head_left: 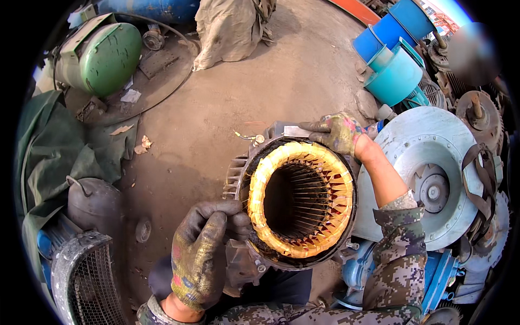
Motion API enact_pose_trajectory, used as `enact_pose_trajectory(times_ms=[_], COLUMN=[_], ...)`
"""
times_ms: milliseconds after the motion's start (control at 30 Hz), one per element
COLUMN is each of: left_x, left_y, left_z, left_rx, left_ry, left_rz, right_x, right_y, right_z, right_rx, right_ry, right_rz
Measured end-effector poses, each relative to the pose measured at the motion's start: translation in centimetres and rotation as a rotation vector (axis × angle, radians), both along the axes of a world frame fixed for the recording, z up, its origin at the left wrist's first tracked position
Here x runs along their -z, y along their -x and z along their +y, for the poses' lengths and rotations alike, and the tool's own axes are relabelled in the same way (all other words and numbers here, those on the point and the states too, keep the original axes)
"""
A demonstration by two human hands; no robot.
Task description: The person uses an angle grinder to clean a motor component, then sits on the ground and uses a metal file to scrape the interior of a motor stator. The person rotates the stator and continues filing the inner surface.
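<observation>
A motor stator (341, 179), its ring of copper windings bound in yellow tape, stands in a finned grey housing (234, 176) in front of me, the dark bore facing up. My left hand (203, 252), in a stained work glove, is closed at the left edge of the windings. Thumb and fingers come together there; what they pinch, if anything, is too small to make out. At the far right of the housing my right hand (342, 133), also gloved, grips the rim with its fingers pointing left. A short lead with a terminal (259, 139) sticks out at the housing's far left.
Right of the stator lies a large pale-blue fan impeller (417, 135), with blue machine parts (360, 268) nearer me. Turquoise (395, 76) and blue cylinders stand beyond. On the left are a green tank (111, 59), a green tarp (70, 146) and a mesh guard (89, 281).
</observation>
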State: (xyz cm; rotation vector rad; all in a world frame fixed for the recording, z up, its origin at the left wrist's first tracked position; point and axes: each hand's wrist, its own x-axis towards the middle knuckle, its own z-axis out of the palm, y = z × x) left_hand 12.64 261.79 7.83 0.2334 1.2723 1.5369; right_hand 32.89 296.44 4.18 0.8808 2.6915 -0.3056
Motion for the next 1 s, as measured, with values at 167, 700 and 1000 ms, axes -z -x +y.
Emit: enact_pose_trajectory(times_ms=[167,700,1000], left_x=[-0.3,0.2,0.1], left_y=[0.1,-0.5,-1.7], left_z=[0.5,0.3,0.5], left_rx=[0.005,-0.067,-0.001], left_ry=[-0.005,-0.091,-0.061], left_rz=[-0.138,-0.173,-0.168], right_x=[-1.1,-4.6,-2.4], right_y=[-0.1,-3.6,-4.3], right_z=[-0.2,-1.6,0.0], right_rx=[0.014,0.202,0.113], right_ry=[-0.009,-0.094,-0.108], right_rz=[0.038,-0.156,-0.191])
